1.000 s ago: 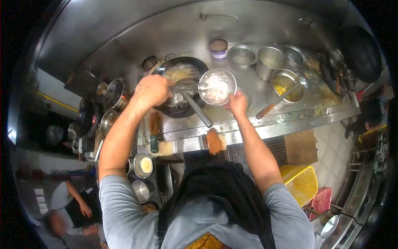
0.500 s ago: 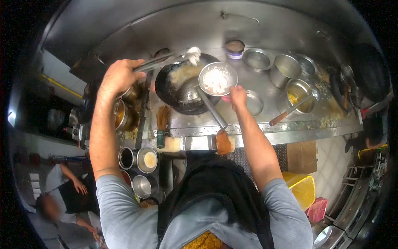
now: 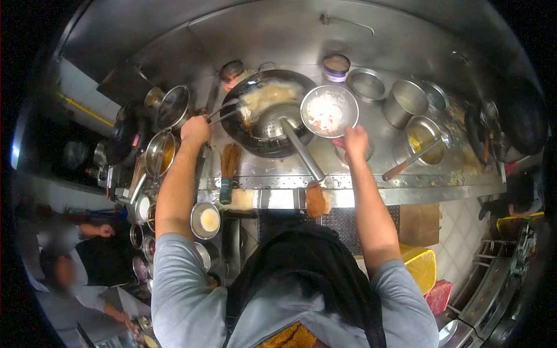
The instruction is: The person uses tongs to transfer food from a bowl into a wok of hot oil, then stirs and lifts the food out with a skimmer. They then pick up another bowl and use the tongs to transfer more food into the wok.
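Hands first: our left hand (image 3: pixel 195 131) is gripping a pair of metal tongs (image 3: pixel 225 107), its fingers closed around the handles. Our right hand (image 3: pixel 356 142) is pinching the near rim of a steel bowl (image 3: pixel 352 110), with the thumb and fingers pressed together on the metal. White food (image 3: pixel 325 113) is lying in that bowl, which we are holding over the right side of a black wok (image 3: pixel 272 149). The tongs are reaching over the wok's left side; whether their tips are gripping anything, we cannot tell.

By our judgement, we are working portions into the foaming liquid (image 3: pixel 272 94). Any further pick from the bowl is calling for a level rim, a rightward reach of the tongs and clearance over the strainer (image 3: pixel 270 123), which is resting in the wok.

Counting, we are recording one wok, one pair of tongs, one strainer and one held bowl. On the table (image 3: pixel 264 168), we are noting one bristle brush (image 3: pixel 229 162), one purple-banded tub (image 3: pixel 336 67), one tall pot (image 3: pixel 401 107) and one squat pot (image 3: pixel 438 153) with one wooden-handled ladle (image 3: pixel 395 171) across it. White pieces are clumping together, so we are entering no number for them.
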Available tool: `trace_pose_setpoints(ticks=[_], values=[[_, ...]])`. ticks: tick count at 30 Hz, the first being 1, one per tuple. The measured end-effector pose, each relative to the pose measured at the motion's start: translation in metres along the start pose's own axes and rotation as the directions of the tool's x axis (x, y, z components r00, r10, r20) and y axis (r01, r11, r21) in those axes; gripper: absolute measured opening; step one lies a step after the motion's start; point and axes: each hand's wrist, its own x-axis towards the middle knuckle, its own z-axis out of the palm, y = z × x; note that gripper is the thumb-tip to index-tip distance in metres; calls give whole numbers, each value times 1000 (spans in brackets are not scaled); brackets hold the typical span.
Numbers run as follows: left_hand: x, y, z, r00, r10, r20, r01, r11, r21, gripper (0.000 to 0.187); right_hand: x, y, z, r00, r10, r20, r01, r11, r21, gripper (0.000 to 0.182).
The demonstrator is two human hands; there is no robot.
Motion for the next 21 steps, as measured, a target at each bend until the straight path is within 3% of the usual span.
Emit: trace_pose_setpoints(ticks=[3, 5, 7, 9, 10, 11, 13, 16, 20, 21], values=[[-24, 9, -17, 995, -70, -68, 66, 996, -57, 44, -6, 2, -19, 999, -6, -49, 4, 999, -32, 17], [-47, 22, -43, 970, -30, -243, 9, 996, -90, 43, -9, -1, -30, 998, -1, -57, -1, 999, -44, 16], [-73, 41, -73, 948, 44, -316, -88, 988, -126, 43, -14, -6, -35, 998, 21, -59, -28, 993, -115, 18], [-95, 65, -100, 893, 273, -359, -333, 935, -118, 43, -16, -5, -41, 998, -10, -55, 2, 989, -150, 16], [-109, 83, -116, 880, 343, -329, -395, 912, -108, 43, -16, -3, -44, 999, -38, -37, 30, 981, -191, 15], [-118, 104, -131, 904, 385, -187, -401, 914, -59, 46, -15, -2, -47, 999, -39, -37, 31, 982, -189, 15], [-119, 134, -130, 836, 527, -154, -533, 846, -2, 47, -13, 1, -50, 995, -103, -10, 95, 947, -308, 15], [-122, 181, -129, 851, 524, -25, -523, 851, 36, 44, -6, 15, -55, 978, -207, 24, 197, 878, -437, 14], [-113, 196, -109, 786, 619, 5, -617, 784, -61, 45, -9, 11, -57, 985, -172, -5, 155, 902, -402, 13], [-112, 195, -107, 783, 622, 5, -620, 782, -59, 45, -12, 9, -56, 989, -145, -10, 136, 946, -296, 13]])
